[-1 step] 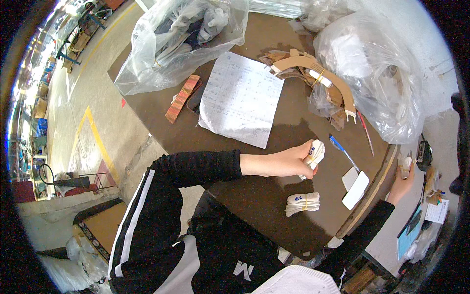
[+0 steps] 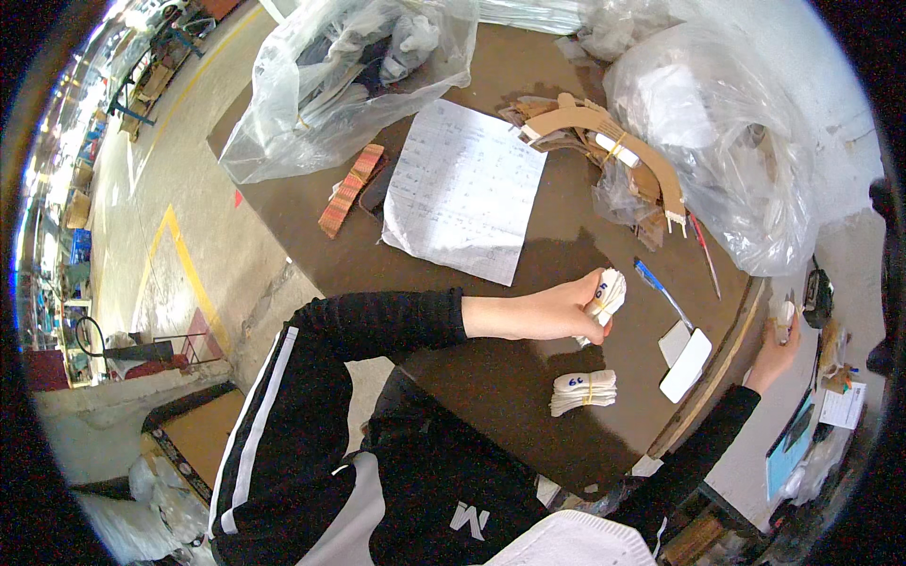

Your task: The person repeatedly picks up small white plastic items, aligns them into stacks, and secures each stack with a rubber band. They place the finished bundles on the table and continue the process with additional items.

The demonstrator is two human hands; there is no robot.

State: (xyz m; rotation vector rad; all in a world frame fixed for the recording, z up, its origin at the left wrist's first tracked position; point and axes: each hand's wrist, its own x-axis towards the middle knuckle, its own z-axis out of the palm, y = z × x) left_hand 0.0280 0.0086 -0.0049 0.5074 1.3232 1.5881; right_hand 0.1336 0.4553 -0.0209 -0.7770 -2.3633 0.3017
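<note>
My left hand [image 2: 562, 313] reaches across the brown table [image 2: 491, 368] and grips a bundle of white tags [image 2: 606, 292] bound with a rubber band, held just above the tabletop. A second banded bundle of white tags [image 2: 583, 392] lies flat on the table just below that hand. My right hand [image 2: 776, 347] is stretched past the table's right edge, its fingers closed around a small pale object [image 2: 784, 311] that is too small to identify.
Two blank white cards [image 2: 686, 362] and a blue pen [image 2: 660, 290] lie right of the held bundle. A printed paper sheet [image 2: 464, 189], curved cardboard pieces [image 2: 604, 140], a stack of reddish strips [image 2: 351, 189] and large clear plastic bags [image 2: 340, 75] fill the far side.
</note>
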